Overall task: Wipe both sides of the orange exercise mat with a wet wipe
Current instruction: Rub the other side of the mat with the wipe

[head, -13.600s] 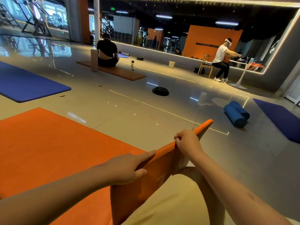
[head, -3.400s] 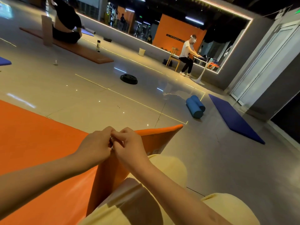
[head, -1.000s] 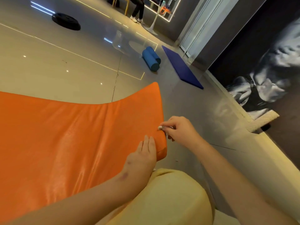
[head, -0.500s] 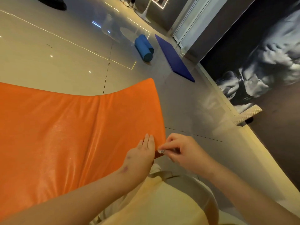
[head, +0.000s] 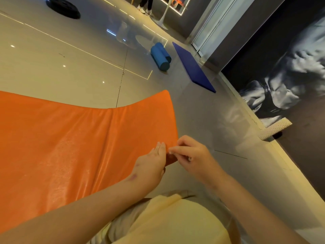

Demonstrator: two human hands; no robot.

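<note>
The left hand [head: 153,162] lies flat on the near right corner of the orange mat [head: 84,147], fingers straight and together, pressing it down. The right hand [head: 192,155] sits just beside it, touching it, with fingers curled and thumb and forefinger pinched on the mat's corner edge; whether a wipe is between those fingertips cannot be told. Both forearms reach out over a knee in pale yellow trousers [head: 175,224].

The mat spreads to the left across the glossy tiled floor [head: 52,64], its shiny face up, with soft creases running from the far edge toward the hands. Its right end curves, far corner pointing toward the room.

Beyond it, well apart, lie two blue foam rollers [head: 161,57] and, just beside them, a dark blue mat [head: 193,67]. A black weight plate [head: 63,7] rests farther off. A black-and-white mural [head: 281,80] covers the right wall. Bare floor runs between the mat's right edge and that wall.
</note>
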